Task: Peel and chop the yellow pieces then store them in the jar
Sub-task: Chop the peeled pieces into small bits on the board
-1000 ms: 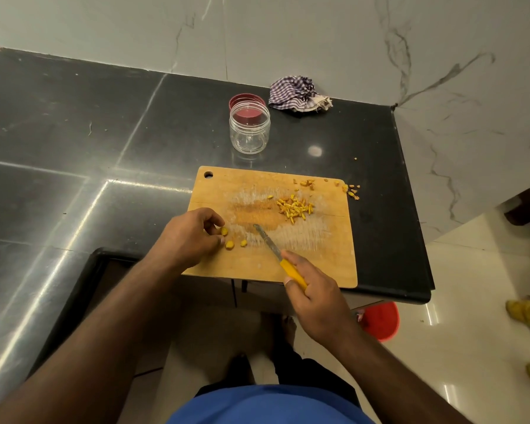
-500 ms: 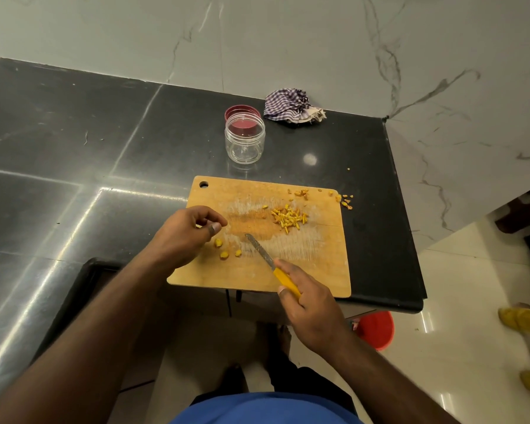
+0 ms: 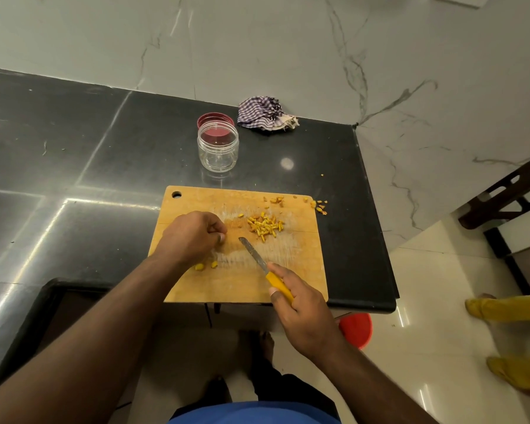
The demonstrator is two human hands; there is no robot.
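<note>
A wooden cutting board (image 3: 300,249) lies at the front edge of the black counter. A heap of chopped yellow sticks (image 3: 265,226) sits on its far middle. Two yellow chunks (image 3: 207,265) lie near its left side, just below my left hand (image 3: 193,235). That hand's fingers are curled, tips pinched together, apparently on a small yellow piece hidden by the fingers. My right hand (image 3: 306,316) grips the yellow handle of a knife (image 3: 254,257), whose blade points up-left over the board, right of the left hand. The clear jar (image 3: 218,148) stands open beyond the board.
A red lid (image 3: 210,117) lies behind the jar and a checked cloth (image 3: 265,113) by the marble wall. Peel scraps (image 3: 320,206) sit at the board's far right corner. Below the counter edge are a red bucket (image 3: 355,330) and, to the right, a person's yellow-clad feet (image 3: 508,307).
My left hand moved from the chunks up the board toward the knife tip. Three loose chunks showed before, two now. The knife barely shifted.
</note>
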